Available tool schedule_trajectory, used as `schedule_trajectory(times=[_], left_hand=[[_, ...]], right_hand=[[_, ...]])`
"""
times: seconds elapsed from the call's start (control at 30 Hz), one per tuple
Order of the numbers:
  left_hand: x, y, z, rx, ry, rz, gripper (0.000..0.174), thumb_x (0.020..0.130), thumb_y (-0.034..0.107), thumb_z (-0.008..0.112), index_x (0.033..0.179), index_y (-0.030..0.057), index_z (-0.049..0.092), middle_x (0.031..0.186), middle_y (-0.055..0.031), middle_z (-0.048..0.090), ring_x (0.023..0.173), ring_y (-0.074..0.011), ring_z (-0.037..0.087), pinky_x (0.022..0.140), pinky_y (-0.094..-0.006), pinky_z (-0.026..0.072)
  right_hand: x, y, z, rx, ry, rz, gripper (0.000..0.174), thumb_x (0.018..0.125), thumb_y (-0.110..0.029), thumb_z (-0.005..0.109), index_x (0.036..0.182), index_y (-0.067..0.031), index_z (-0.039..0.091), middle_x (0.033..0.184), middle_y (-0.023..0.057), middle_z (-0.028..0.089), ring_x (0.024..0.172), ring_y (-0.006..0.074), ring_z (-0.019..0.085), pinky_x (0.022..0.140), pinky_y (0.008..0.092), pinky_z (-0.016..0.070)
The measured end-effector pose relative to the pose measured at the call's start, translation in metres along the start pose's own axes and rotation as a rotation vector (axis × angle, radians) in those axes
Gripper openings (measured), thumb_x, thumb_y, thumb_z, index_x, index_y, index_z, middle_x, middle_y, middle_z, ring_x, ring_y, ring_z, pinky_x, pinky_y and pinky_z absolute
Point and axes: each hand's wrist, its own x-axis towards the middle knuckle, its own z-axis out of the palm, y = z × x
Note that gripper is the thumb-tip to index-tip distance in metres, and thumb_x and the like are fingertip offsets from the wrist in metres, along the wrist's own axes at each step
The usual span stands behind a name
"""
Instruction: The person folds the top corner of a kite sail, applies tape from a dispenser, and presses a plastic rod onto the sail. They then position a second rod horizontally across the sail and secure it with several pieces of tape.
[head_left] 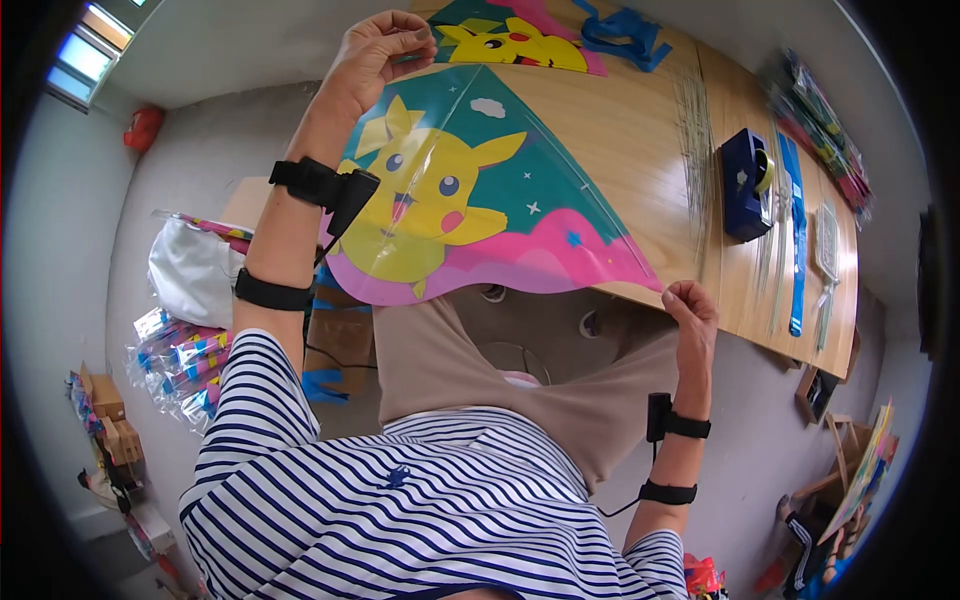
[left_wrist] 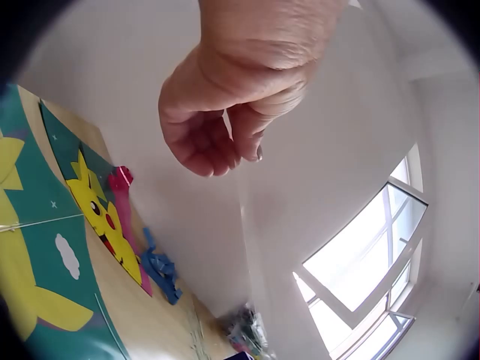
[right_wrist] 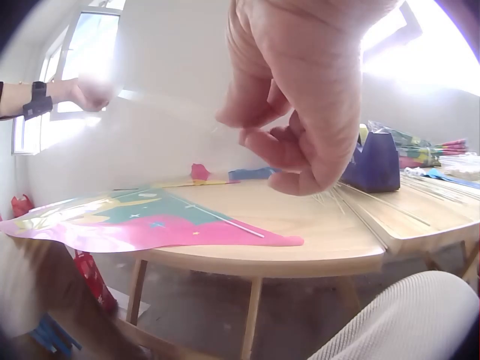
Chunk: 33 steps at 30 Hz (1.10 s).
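A triangular kite sail [head_left: 480, 200] with a yellow cartoon figure on green and pink lies at the table's near edge, its wavy pink border overhanging. Thin rods run along its middle and right side. My left hand [head_left: 378, 52] is raised above the sail's upper left, thumb and fingertips pinched together. Near the sail's right corner, my right hand [head_left: 692, 310] has its thumb and fingers curled together too. Between the two hands in the right wrist view stretches a faint, clear strip of tape [right_wrist: 169, 107], held over the sail.
A second kite sail [head_left: 515, 45] and a blue ribbon bundle [head_left: 625, 35] lie farther back. Thin rods [head_left: 692, 150], a dark blue tape dispenser [head_left: 745, 185], a blue strip [head_left: 795, 240] and a clear box [head_left: 826, 240] are on the right. Wrapped packages [head_left: 185, 360] stand left.
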Motion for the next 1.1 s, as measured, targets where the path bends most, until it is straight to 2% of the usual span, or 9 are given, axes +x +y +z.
schedule_trajectory(times=[0.23,0.33,0.43,0.63,0.77,0.83,0.9,0.97,1.1], left_hand=[[0.027,-0.024,-0.010,0.139,0.078,0.020,0.012,0.091,0.002,0.071,0.102,0.0048,0.070,0.094,-0.0068,0.072,0.082,-0.0165,0.070,0.080,-0.0293,0.0600],[0.029,-0.031,-0.002,0.035,0.027,-0.006,0.015,0.088,-0.002,0.071,0.101,0.0044,0.071,0.091,-0.0060,0.072,0.079,-0.0155,0.070,0.077,-0.0284,0.0599],[0.037,-0.039,0.006,0.037,0.094,-0.049,0.015,0.085,-0.004,0.071,0.098,0.0040,0.072,0.088,-0.0061,0.072,0.076,-0.0160,0.070,0.073,-0.0283,0.0602],[0.051,-0.054,0.010,0.220,0.084,-0.053,0.014,0.085,-0.004,0.070,0.096,0.0042,0.073,0.087,-0.0069,0.072,0.076,-0.0176,0.070,0.075,-0.0297,0.0610],[0.082,-0.081,-0.007,0.326,0.124,-0.007,0.017,0.086,-0.004,0.068,0.099,0.0052,0.074,0.088,-0.0063,0.071,0.076,-0.0160,0.068,0.077,-0.0290,0.0600],[0.093,-0.096,-0.023,0.336,0.103,0.031,0.016,0.086,-0.003,0.068,0.099,0.0045,0.074,0.087,-0.0060,0.071,0.075,-0.0151,0.068,0.074,-0.0278,0.0592],[0.098,-0.080,0.000,0.327,0.123,0.005,0.013,0.087,-0.004,0.065,0.097,0.0027,0.071,0.084,-0.0061,0.069,0.072,-0.0160,0.066,0.071,-0.0287,0.0590],[0.085,-0.061,0.030,0.315,0.159,-0.095,0.013,0.090,-0.010,0.059,0.094,0.0004,0.066,0.080,-0.0067,0.065,0.069,-0.0187,0.064,0.068,-0.0319,0.0597],[0.087,-0.063,0.042,0.373,0.195,-0.119,0.010,0.090,-0.009,0.060,0.092,-0.0006,0.065,0.077,-0.0088,0.062,0.066,-0.0185,0.062,0.066,-0.0317,0.0592]], right_hand=[[0.008,-0.006,0.009,-0.033,0.024,0.047,0.002,0.087,-0.001,0.068,0.089,-0.0004,0.067,0.076,-0.0028,0.057,0.072,0.0063,0.049,0.066,0.0215,0.0390],[0.013,-0.003,0.011,-0.029,0.004,0.063,0.002,0.086,0.000,0.067,0.087,-0.0003,0.066,0.075,-0.0024,0.056,0.069,0.0070,0.048,0.063,0.0218,0.0381],[0.020,-0.001,0.013,-0.067,0.018,0.061,0.003,0.085,0.001,0.066,0.087,-0.0001,0.065,0.074,-0.0021,0.056,0.067,0.0073,0.049,0.062,0.0217,0.0382],[0.020,0.001,0.017,-0.102,0.092,0.084,0.003,0.085,0.001,0.066,0.087,-0.0005,0.064,0.074,-0.0006,0.056,0.066,0.0080,0.050,0.060,0.0225,0.0384],[0.025,0.001,0.019,-0.069,0.092,0.097,0.021,0.084,0.000,0.069,0.103,0.0018,0.062,0.071,-0.0006,0.055,0.064,0.0076,0.050,0.057,0.0230,0.0376],[0.032,0.010,0.017,-0.072,0.093,0.095,0.010,0.085,0.000,0.070,0.093,0.0010,0.066,0.073,-0.0010,0.058,0.064,0.0068,0.050,0.058,0.0222,0.0388],[0.038,0.019,0.015,-0.057,0.096,0.051,0.006,0.084,-0.002,0.072,0.087,0.0018,0.068,0.073,-0.0011,0.059,0.065,0.0068,0.050,0.059,0.0224,0.0393],[0.043,0.023,0.013,-0.153,0.115,0.084,0.007,0.084,-0.003,0.073,0.086,0.0023,0.069,0.072,-0.0012,0.060,0.066,0.0064,0.051,0.060,0.0228,0.0394],[0.048,0.021,0.016,-0.249,0.162,0.157,0.010,0.082,-0.006,0.075,0.083,0.0029,0.071,0.070,-0.0006,0.061,0.067,0.0065,0.051,0.061,0.0233,0.0396]])
